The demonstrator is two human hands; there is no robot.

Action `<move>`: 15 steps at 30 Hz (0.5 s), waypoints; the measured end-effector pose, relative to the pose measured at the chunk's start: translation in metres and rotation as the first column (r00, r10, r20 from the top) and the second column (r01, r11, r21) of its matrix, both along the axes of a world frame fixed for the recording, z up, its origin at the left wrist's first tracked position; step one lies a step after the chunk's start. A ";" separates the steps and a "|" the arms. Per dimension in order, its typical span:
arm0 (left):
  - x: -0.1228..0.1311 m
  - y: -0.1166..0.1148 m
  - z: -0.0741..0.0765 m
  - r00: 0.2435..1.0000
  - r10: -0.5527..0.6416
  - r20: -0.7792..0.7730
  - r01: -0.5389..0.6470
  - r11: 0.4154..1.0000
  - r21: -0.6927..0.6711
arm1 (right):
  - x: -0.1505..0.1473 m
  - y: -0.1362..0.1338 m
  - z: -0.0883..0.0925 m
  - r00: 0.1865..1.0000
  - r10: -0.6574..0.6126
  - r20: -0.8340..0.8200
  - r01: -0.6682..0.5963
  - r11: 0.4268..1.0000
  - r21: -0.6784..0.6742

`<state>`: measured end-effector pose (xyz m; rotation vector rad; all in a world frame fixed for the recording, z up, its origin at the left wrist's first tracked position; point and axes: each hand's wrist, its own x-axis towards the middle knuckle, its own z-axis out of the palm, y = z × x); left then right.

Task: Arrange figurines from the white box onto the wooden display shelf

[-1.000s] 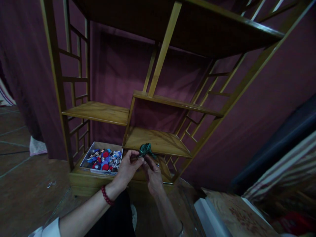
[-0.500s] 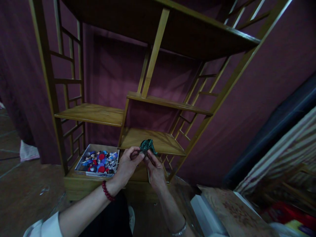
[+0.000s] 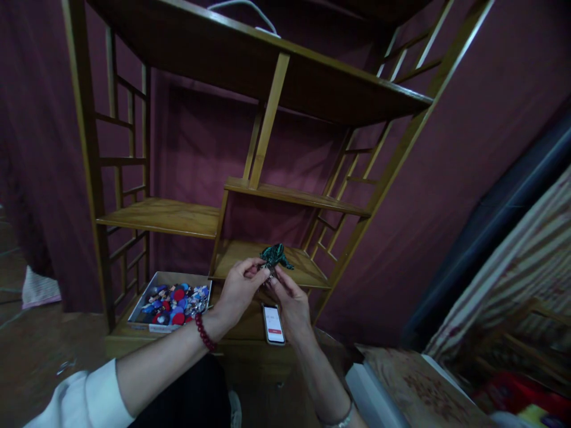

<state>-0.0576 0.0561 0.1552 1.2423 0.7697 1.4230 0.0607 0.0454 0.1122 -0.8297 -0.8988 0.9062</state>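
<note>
Phone lies near box of trinkets.

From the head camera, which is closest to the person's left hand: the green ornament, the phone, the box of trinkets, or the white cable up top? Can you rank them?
From the left hand:
1. Green ornament, pinched at its fingertips, just up and right.
2. Phone, lying on the base board below, to the right.
3. Box of trinkets, on the base board to the left; nearly as near as the phone.
4. White cable, on the top shelf, far above.
</note>
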 end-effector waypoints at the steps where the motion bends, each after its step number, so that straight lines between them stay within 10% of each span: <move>1: 0.001 -0.001 0.005 0.999 -0.028 0.015 0.029 0.999 -0.016 | 0.001 0.000 0.003 1.000 -0.005 0.004 0.005 1.000 0.006; 15: 0.008 -0.008 0.043 0.994 -0.108 0.029 0.110 0.991 -0.070 | 0.021 -0.002 0.036 0.983 -0.146 0.112 0.141 0.989 0.052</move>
